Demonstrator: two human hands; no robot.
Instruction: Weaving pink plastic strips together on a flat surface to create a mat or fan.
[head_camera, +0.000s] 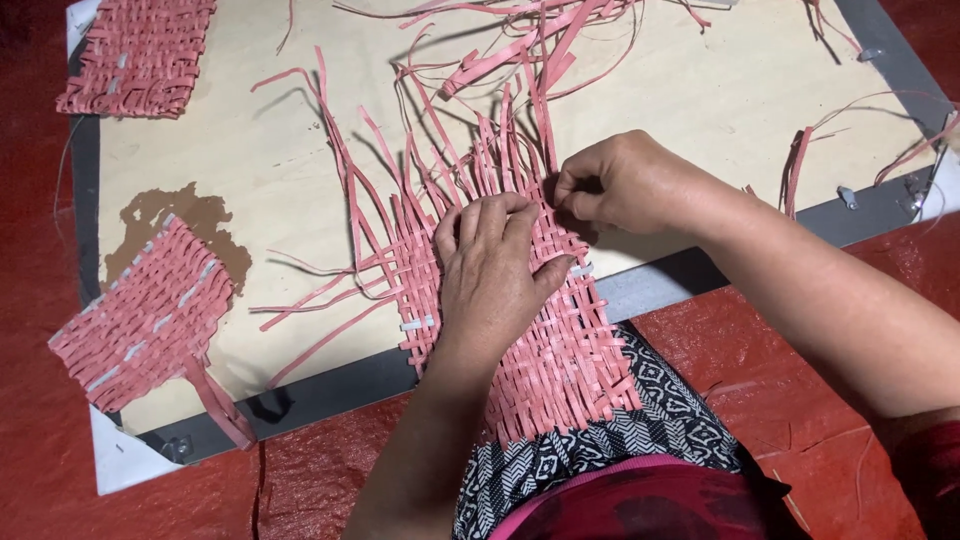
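My left hand (492, 272) presses flat, fingers together, on the pink woven mat (545, 345); my right hand (620, 185) pinches a strip (545, 135) at the mat's upper edge.

woven mat (560, 350): pink | board (250, 150): pale wood | skirt (660, 420): black-white pattern

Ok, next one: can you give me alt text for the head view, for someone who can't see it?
Two bare hands work a half-woven mat of pink strips on a pale board: the left hand presses flat on the weave while the right hand pinches strips at its unwoven edge. Two smaller woven pink pieces lie on the board's left side.
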